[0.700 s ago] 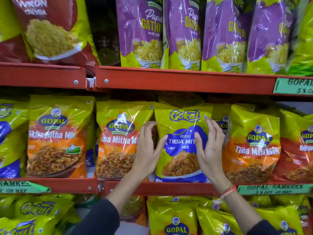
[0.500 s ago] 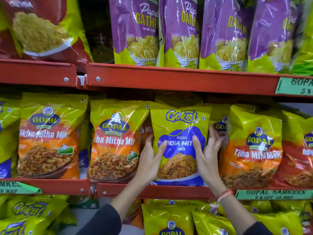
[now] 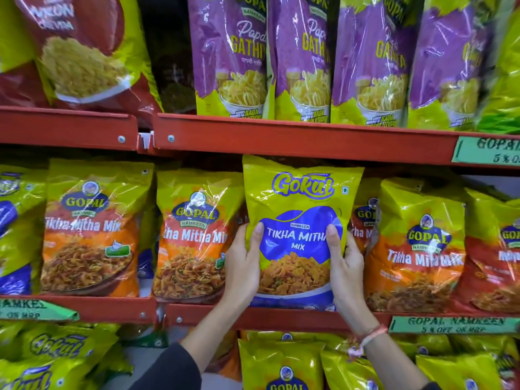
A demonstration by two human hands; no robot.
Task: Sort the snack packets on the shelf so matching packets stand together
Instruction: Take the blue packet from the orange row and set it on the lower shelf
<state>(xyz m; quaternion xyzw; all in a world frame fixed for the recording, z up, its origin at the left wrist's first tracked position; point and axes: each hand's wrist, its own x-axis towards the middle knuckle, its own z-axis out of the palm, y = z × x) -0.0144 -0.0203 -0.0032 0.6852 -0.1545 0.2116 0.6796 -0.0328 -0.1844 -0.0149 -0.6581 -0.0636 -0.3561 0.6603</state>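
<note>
A yellow and blue Gokul Tikha Mitha Mix packet (image 3: 298, 198) stands upright at the front of the middle red shelf (image 3: 281, 316). My left hand (image 3: 243, 263) grips its left edge and my right hand (image 3: 344, 263) grips its right edge, thumbs on the front. Orange Gopal Tikha Mitha Mix packets stand on both sides: one (image 3: 194, 237) just left, another (image 3: 90, 232) further left, one (image 3: 416, 246) to the right. A further Gopal packet (image 3: 363, 220) is partly hidden behind the Gokul packet.
Purple Papdi Gathiya packets (image 3: 233, 54) line the upper shelf, with a red packet (image 3: 73, 46) at its left. Gokul packets (image 3: 50, 350) and Gopal packets (image 3: 281, 367) fill the shelf below. Green price labels (image 3: 453, 325) hang on the shelf edges. A red packet (image 3: 503, 249) stands far right.
Both hands have gone from open beside the Gokul packet to gripping its sides. The packet now sits higher and closer to me, its top up at the upper shelf's edge.
</note>
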